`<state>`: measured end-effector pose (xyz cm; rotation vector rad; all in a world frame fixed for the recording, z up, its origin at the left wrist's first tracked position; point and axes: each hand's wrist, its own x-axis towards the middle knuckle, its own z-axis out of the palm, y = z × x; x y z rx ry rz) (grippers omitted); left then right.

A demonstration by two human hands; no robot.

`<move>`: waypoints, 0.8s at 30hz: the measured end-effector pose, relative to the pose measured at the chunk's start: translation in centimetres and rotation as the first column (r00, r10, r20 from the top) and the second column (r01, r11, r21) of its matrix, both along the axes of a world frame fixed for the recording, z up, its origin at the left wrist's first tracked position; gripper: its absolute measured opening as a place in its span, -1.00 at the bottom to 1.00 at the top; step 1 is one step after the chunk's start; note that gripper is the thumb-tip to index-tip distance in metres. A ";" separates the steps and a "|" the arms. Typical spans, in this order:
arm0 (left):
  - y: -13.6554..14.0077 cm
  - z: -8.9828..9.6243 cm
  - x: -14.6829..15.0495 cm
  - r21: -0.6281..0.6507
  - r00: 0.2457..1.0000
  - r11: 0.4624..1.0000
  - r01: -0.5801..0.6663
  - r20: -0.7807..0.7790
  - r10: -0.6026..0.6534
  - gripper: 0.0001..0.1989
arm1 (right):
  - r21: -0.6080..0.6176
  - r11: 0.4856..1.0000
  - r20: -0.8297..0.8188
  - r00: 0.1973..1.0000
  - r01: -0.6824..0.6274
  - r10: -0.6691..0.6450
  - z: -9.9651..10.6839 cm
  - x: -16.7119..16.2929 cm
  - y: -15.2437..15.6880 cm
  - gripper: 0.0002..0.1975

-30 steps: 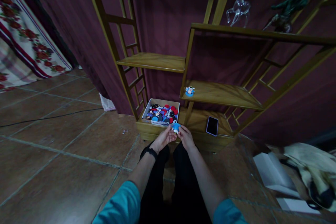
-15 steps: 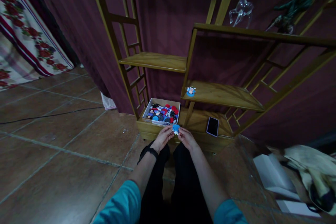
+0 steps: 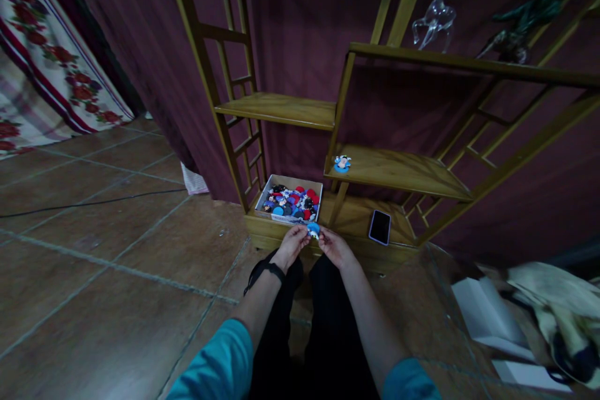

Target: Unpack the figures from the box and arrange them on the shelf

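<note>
Between my two hands is a small blue-and-white figurine (image 3: 314, 230) with a round blue part. My left hand (image 3: 294, 244) pinches it from the left, my right hand (image 3: 334, 246) from the right. Just beyond them a cardboard box (image 3: 264, 215) holds many small figurines and discs in red, blue, black and white. A similar figurine on a blue base (image 3: 342, 164) stands on the left end of the middle right shelf (image 3: 398, 170). Fine detail of the held piece is too small to make out.
A phone (image 3: 379, 227) lies on the low ledge right of the box. On the upper shelf (image 3: 445, 60) stand a clear glass deer (image 3: 437, 20) and a dark green statue (image 3: 520, 25). White boxes (image 3: 487, 319) and a pale cloth bag (image 3: 557, 300) are on the floor at right.
The figurine has been turned a little in my fingers, so its blue part sits at another angle. Both hands stay in nearly the same place. The view has shifted slightly.
</note>
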<state>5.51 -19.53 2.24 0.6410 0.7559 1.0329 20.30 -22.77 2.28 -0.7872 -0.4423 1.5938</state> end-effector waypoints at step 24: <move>0.0 0.8 -0.2 -0.141 0.997 0.988 0.070 -0.034 -0.075 -0.88 | -0.014 0.999 0.167 0.985 0.039 -0.036 0.2 -1.5 -0.1 -0.66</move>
